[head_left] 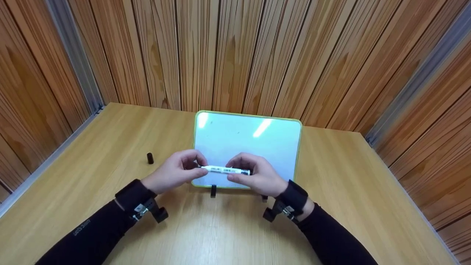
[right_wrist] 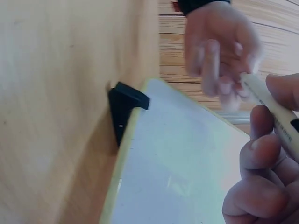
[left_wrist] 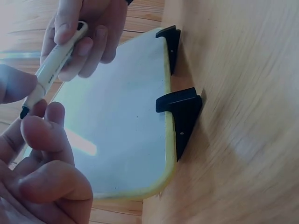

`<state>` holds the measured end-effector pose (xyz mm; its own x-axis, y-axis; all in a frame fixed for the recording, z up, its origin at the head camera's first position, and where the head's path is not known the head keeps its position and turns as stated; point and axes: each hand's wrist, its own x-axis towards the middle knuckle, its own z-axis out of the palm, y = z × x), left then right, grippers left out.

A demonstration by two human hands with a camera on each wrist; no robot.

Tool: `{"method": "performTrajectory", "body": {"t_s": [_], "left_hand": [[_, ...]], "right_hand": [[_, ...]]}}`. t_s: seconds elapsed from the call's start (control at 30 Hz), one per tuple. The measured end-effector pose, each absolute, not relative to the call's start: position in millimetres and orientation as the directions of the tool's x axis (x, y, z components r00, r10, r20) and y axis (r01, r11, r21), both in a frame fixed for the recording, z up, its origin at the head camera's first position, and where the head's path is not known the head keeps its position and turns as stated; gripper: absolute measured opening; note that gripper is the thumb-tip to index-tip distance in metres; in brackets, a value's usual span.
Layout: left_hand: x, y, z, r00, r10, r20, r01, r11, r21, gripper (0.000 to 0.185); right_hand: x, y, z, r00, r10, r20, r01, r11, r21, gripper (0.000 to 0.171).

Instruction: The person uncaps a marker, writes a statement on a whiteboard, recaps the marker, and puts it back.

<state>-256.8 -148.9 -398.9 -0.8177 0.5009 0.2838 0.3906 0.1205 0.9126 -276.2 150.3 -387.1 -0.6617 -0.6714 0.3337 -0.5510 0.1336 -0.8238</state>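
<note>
The marker [head_left: 226,170] is a slim white pen with dark print on its barrel and a dark tip; it lies level just in front of the whiteboard [head_left: 250,143]. The left hand [head_left: 173,173] pinches its tip end, the right hand [head_left: 257,176] grips the other end, fingers curled. There is one marker, one green-edged whiteboard on two black feet [left_wrist: 180,112], and one black cap [head_left: 150,158] on the surface [head_left: 349,191], left of the whiteboard.

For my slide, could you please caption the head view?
Both hands, left and right, hold a white marker over a green-framed whiteboard; a black cap stands on the table.
</note>
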Motion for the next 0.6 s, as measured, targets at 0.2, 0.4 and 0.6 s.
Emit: {"method": "performTrajectory", "body": {"t_s": [0.2,0.4,0.6], "left_hand": [[-256,-149,-400,-0.829,0.499,0.253,0.365,0.140,0.921,0.010],[-254,-142,-401,-0.812,0.528,0.249,0.377,0.148,0.914,0.010],[-252,-134,-407,-0.798,0.541,0.266,0.383,0.114,0.916,0.009]], "right_hand": [[-278,153,-386,-0.695,-0.628,0.350,-0.469,0.027,-0.883,0.024],[-278,152,-390,-0.677,-0.630,0.382,-0.398,-0.124,-0.909,0.039],[-276,148,-395,-0.654,-0.648,0.390,-0.418,-0.120,-0.901,0.039]]}}
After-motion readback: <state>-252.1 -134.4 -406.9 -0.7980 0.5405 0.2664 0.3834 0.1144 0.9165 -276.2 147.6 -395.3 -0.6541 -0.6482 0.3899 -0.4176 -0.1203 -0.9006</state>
